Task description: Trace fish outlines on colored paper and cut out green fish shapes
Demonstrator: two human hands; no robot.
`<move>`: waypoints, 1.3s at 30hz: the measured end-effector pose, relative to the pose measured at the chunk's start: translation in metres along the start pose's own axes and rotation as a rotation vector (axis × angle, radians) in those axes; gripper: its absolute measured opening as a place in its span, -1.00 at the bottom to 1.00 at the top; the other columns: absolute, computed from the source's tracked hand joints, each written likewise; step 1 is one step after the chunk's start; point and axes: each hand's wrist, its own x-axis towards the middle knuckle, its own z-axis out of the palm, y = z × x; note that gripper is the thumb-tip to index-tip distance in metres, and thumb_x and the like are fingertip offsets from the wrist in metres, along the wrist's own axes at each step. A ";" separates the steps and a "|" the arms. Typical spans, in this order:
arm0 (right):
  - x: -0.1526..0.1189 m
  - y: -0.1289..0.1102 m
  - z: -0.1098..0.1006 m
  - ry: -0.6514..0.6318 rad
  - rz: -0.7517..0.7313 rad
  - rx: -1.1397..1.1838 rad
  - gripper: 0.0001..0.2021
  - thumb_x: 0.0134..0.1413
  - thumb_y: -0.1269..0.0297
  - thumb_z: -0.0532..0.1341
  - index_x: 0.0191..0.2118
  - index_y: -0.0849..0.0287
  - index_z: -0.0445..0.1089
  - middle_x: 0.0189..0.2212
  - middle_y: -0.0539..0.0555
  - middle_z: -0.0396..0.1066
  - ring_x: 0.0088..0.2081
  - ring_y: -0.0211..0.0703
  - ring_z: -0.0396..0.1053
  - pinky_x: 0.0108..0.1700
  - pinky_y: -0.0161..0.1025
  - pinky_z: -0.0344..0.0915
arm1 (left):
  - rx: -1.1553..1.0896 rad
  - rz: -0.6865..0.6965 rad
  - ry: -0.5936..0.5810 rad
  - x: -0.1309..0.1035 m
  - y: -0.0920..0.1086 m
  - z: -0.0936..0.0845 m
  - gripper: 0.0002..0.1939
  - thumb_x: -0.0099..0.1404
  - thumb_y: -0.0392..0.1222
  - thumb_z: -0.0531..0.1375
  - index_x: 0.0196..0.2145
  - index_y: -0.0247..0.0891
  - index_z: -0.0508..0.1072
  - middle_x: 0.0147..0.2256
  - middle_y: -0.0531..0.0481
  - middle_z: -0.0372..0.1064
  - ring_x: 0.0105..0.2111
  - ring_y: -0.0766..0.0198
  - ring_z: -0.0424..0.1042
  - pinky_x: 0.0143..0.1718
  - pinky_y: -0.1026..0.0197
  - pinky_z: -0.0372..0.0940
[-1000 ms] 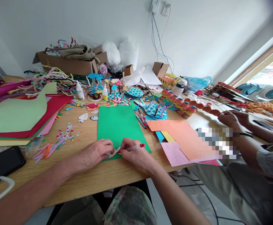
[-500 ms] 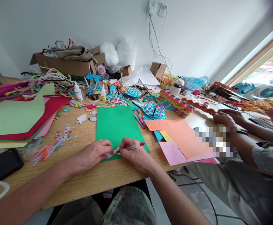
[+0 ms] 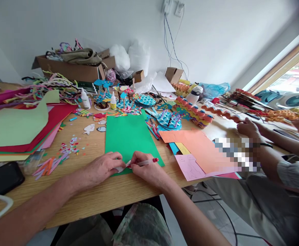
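A red-capped marker pen (image 3: 148, 161) is pinched in my right hand (image 3: 145, 170), its tip down at a small white paper cutout (image 3: 122, 167). Thumb and fingers of my left hand (image 3: 105, 167) grip the left side of that cutout and partly hide it, so its full shape is unclear. Both hands rest at the near edge of a green sheet (image 3: 126, 136) lying on the wooden table. Beyond my left hand lie a white fish cutout (image 3: 89, 128) and a smaller outlined fish cutout (image 3: 101, 129).
Paper scraps (image 3: 71, 146) and strips (image 3: 50, 165) lie left, near stacked coloured paper (image 3: 16, 130) and a black phone (image 3: 4, 181). Glue bottles (image 3: 85, 99) and blue paper crafts (image 3: 168, 119) stand behind. Rightward are orange paper (image 3: 200, 147) and another person's hands (image 3: 249, 129).
The marker tip and my right fingers have shifted very slightly over the cutout; my left hand stays put. At right, the other person's hands and the orange scalloped strip have moved.
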 end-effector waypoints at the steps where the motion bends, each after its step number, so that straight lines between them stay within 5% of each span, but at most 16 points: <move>1: 0.000 0.000 0.000 0.004 -0.006 -0.006 -0.91 -0.19 0.50 0.08 -0.53 0.18 0.27 -0.62 -0.09 0.23 -0.56 -0.35 0.14 -0.55 -0.42 -0.02 | -0.001 0.002 -0.001 0.000 0.000 0.000 -0.77 0.34 -0.25 -0.03 -0.16 -0.17 0.39 -0.24 0.02 0.23 -0.23 0.27 0.26 -0.18 0.25 0.13; 39: -0.011 0.016 -0.007 0.036 -0.029 0.023 -0.90 -0.20 0.49 0.05 -0.58 0.17 0.20 -0.67 -0.13 0.15 -0.59 -0.38 0.07 -0.57 -0.43 -0.06 | -0.036 -0.012 0.011 -0.002 0.002 -0.002 -0.77 0.33 -0.26 -0.02 -0.17 -0.15 0.40 -0.20 0.03 0.26 -0.20 0.29 0.26 -0.15 0.29 0.13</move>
